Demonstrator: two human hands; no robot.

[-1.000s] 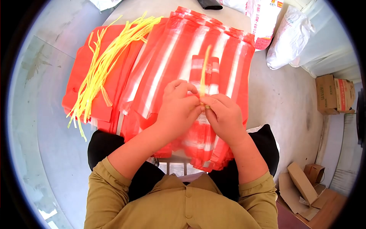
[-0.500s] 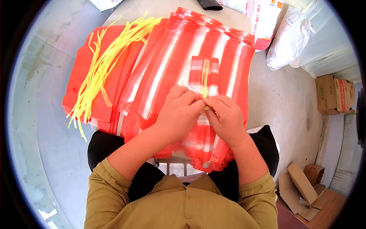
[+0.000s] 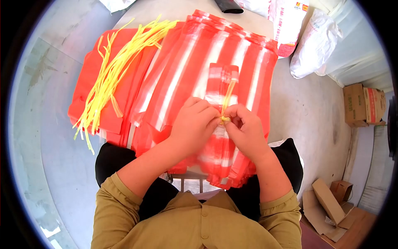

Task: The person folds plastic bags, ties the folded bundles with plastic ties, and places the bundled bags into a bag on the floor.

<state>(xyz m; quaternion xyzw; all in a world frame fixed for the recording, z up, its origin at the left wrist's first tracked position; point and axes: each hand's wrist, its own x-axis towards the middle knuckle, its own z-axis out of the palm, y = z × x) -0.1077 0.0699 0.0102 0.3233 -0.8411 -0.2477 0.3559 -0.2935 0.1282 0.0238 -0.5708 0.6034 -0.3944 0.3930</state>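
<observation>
A folded bundle of red-and-white striped plastic bags (image 3: 214, 85) lies lengthwise before me on a large stack of the same bags (image 3: 176, 87). A yellow tie strip (image 3: 227, 96) runs along its upper half and is looped around its narrow waist, with a small knot between my hands. My left hand (image 3: 197, 122) pinches at the left of the knot, fingers curled over the bundle. My right hand (image 3: 245, 128) pinches the strip with thumb and forefinger just right of the knot. The fingers partly hide the bundle's waist.
A bunch of loose yellow strips (image 3: 112, 74) rests across plain red bags (image 3: 89, 89) on the left. White sacks (image 3: 317, 43) stand at the back right. Farther right are a cardboard box (image 3: 358, 106) and flattened cardboard (image 3: 327, 207) on the floor.
My right fingers have shifted slightly, exposing the yellow knot. The strip's loose upper length now slants to the right instead of lying straight along the bundle.
</observation>
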